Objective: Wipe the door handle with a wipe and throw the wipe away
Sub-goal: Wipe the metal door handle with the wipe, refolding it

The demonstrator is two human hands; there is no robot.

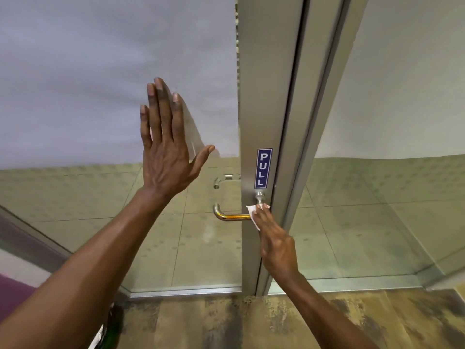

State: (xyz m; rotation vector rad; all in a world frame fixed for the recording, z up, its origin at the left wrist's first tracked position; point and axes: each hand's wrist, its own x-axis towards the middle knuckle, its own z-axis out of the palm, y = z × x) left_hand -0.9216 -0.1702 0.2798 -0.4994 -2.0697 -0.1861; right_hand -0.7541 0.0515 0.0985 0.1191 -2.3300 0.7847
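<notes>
Item: white wipe (252,214), thin, soft, light; likely bunches unless pressed flat under fingertips. Location: on the inner end of the steel lever door handle (232,215), just below the PULL sign (264,168). Right hand (275,244) pinches it against the smooth, probably slippery bar. Left hand (168,149), left of the handle, is spread flat and holds nothing.

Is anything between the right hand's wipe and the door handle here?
Nothing visible: the right hand already presses the wipe against the door handle near its mount. The left hand lies flat on the glass, apart.
</notes>
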